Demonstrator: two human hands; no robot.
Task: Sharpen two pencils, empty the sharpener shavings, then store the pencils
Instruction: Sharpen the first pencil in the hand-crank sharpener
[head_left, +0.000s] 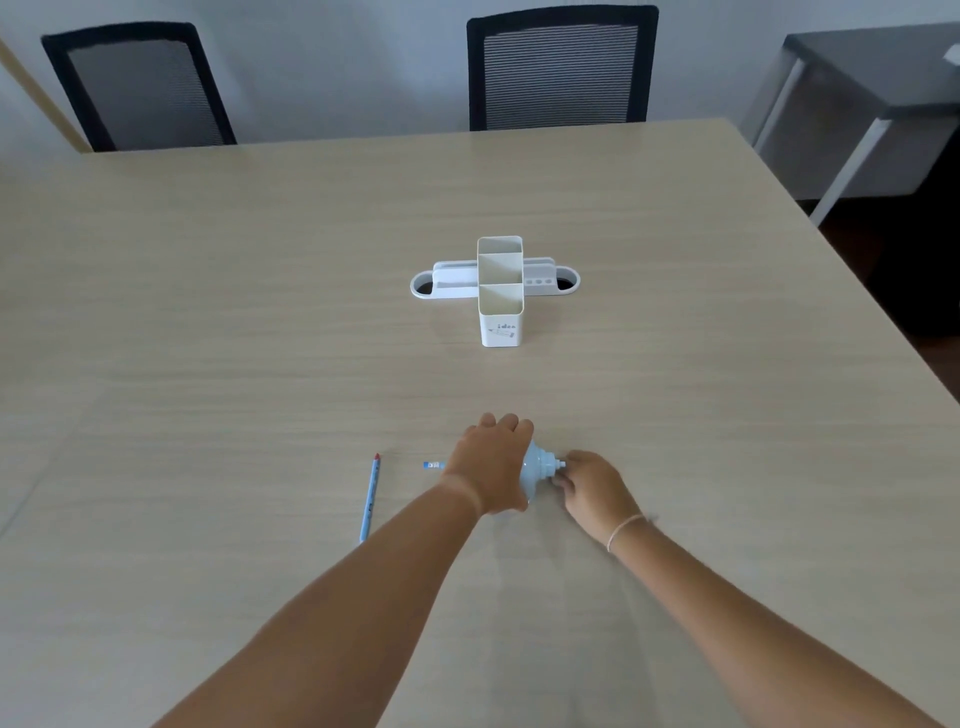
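A light blue sharpener (540, 465) lies on the table under my left hand (493, 465), which covers and grips its body. My right hand (589, 486) pinches the small crank at the sharpener's right end. The end of a blue pencil (434, 464) sticks out to the left from beneath my left hand; the remainder is hidden. A second blue pencil with a red tip (370, 499) rests loose on the table further left, tip pointing away from me. A white pencil holder (500, 288) with upright compartments stands in the middle of the table.
The light wooden table (208, 312) stretches wide around the work spot. Two black mesh chairs (561, 67) stand at its far edge. A grey side table (872, 93) sits at the back right, beyond the table's right edge.
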